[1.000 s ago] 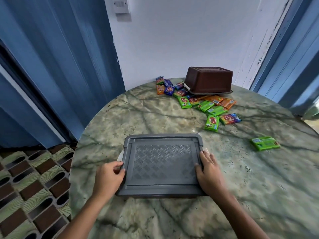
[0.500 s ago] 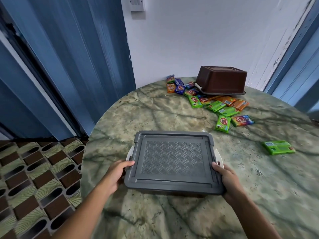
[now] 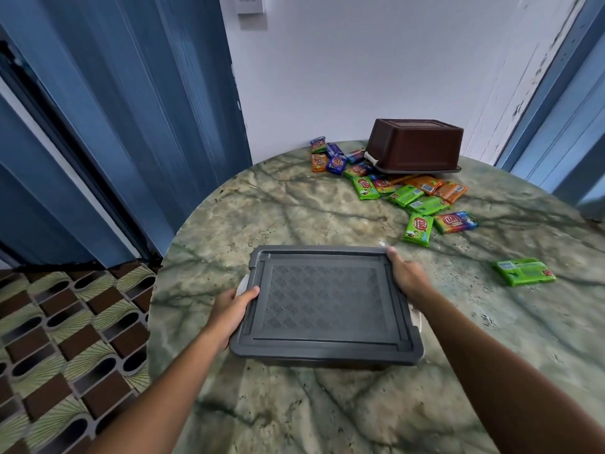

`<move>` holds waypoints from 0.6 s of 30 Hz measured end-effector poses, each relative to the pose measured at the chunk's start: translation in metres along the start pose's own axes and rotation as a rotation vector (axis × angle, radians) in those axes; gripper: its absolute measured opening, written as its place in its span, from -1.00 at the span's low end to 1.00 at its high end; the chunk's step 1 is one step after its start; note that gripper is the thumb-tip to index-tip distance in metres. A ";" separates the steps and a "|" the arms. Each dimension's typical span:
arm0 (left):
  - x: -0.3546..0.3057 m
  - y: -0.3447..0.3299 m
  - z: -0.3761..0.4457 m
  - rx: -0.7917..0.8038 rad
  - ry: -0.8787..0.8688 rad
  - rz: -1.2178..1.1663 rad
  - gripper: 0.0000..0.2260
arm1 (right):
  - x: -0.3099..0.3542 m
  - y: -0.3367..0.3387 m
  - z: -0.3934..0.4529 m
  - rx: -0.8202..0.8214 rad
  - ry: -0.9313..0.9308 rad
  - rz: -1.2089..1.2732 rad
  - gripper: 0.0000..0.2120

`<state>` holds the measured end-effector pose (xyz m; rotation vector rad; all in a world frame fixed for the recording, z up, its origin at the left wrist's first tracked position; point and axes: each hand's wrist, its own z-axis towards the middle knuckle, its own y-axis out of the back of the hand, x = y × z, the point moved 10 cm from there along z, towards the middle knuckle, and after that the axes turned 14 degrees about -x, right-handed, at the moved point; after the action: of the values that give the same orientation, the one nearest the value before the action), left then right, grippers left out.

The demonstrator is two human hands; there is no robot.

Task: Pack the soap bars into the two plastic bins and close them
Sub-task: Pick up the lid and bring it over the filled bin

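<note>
A grey bin with its grey lid (image 3: 324, 303) on sits on the marble table in front of me. My left hand (image 3: 230, 311) grips the lid's left edge, thumb on top. My right hand (image 3: 406, 275) holds the lid's far right corner, fingers curled over the edge. A brown bin (image 3: 414, 145) lies upside down on its lid at the back of the table. Several wrapped soap bars (image 3: 415, 199) in green, orange and blue are scattered in front of and left of the brown bin. One green soap bar (image 3: 523, 271) lies alone to the right.
The round marble table (image 3: 294, 204) ends at my left, with a patterned floor (image 3: 62, 339) below. A blue folding door (image 3: 114, 109) stands at the left and a white wall (image 3: 360, 60) lies behind the table.
My right hand has slid from the lid's near right edge up to its far right corner. The left hand stays on the left edge. The view has shifted left.
</note>
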<state>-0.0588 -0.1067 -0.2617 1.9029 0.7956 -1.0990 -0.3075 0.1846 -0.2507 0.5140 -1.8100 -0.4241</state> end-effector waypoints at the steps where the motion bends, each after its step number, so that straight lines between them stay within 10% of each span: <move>1: -0.001 0.001 -0.001 -0.015 -0.021 -0.006 -0.85 | -0.006 -0.005 0.003 0.004 -0.041 0.037 -0.16; 7: 0.004 0.010 -0.004 -0.089 0.008 0.020 -0.71 | -0.024 -0.012 -0.003 0.191 -0.139 0.149 0.09; 12: 0.015 0.013 -0.010 0.050 0.056 -0.066 -0.83 | -0.047 0.014 -0.058 0.320 -0.202 0.329 -0.63; 18: -0.001 0.022 -0.007 -0.064 -0.185 0.137 -0.88 | -0.052 0.025 -0.081 0.081 0.085 0.196 -0.79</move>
<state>-0.0386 -0.1119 -0.2518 1.7458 0.5813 -1.1317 -0.2203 0.2313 -0.2561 0.3987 -1.7809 -0.1927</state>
